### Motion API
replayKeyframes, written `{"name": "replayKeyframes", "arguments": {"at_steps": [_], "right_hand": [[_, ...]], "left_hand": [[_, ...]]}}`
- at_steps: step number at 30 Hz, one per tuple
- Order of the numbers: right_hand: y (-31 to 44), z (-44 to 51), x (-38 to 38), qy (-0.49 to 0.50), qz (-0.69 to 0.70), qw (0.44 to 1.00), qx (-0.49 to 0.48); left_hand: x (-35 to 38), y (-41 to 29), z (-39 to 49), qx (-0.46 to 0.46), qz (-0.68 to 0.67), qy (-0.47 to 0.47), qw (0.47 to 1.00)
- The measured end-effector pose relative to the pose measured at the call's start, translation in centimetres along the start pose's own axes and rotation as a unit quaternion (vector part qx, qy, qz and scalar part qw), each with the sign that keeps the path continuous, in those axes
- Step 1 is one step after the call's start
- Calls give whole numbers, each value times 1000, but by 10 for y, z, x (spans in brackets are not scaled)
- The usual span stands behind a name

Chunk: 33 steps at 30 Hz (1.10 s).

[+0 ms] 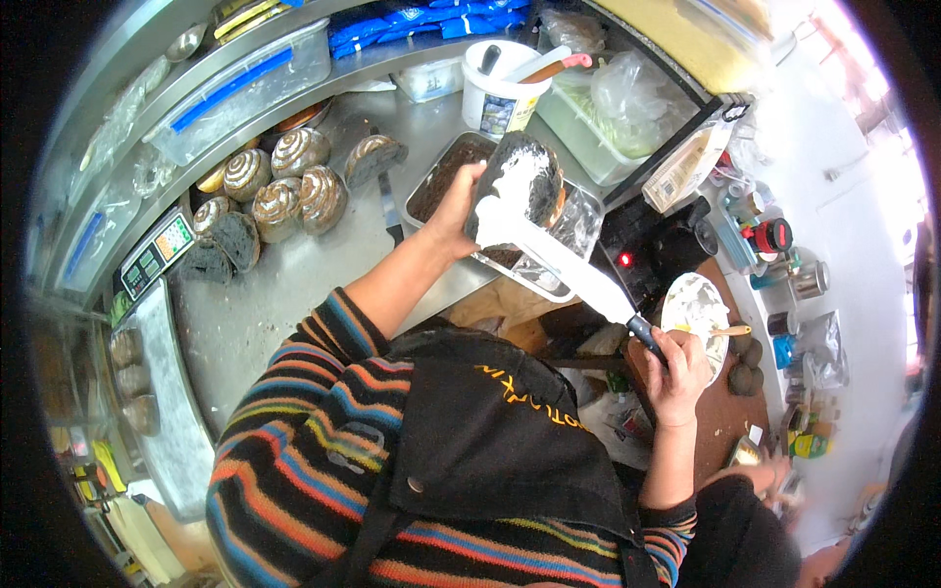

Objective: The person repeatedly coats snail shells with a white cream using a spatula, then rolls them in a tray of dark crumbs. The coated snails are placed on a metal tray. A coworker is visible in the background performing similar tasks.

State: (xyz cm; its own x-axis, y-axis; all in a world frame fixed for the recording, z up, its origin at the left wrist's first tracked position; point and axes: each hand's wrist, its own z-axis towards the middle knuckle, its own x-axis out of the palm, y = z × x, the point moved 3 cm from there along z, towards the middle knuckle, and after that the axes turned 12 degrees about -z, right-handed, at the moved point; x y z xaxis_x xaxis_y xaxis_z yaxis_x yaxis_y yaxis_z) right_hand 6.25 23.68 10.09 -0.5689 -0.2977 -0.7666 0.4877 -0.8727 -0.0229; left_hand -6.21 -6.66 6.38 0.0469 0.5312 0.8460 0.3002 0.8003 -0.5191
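My left hand [457, 213] holds a dark bread piece [545, 165] above a metal tray of brown powder [459, 165]. White cream [514, 176] covers much of the bread's cut face. In my right hand [678, 367] is the dark handle of a long spatula [581, 279], its blade coated in cream and touching the bread's lower end. Beside my right hand stands a white bowl of cream [695, 301] with a wooden-handled tool [731, 331] in it.
Several scored round loaves [300, 151], cut dark halves [235, 239] and a knife [388, 202] lie on the steel counter [294, 309]. A white bucket of tools [478, 81] stands behind the tray; a scale [154, 253] is at left. Another person's arm [757, 474] shows at lower right.
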Motion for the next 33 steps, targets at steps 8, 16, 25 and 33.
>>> {"name": "replayKeyframes", "arguments": {"at_steps": [8,16,25,33], "right_hand": [[-4,15,-10,11,-26,1000,-4],[-34,-6,34,-49,33,986,158],[43,-6,172,103,722,537,424],[68,-9,174,84,808,349,467]], "left_hand": [[-21,-4,-2,9,32,25,999],[-30,2,-8,-22,27,21,999],[13,55,-10,-86,53,35,994],[10,68,-9,-95,272,57,956]]}}
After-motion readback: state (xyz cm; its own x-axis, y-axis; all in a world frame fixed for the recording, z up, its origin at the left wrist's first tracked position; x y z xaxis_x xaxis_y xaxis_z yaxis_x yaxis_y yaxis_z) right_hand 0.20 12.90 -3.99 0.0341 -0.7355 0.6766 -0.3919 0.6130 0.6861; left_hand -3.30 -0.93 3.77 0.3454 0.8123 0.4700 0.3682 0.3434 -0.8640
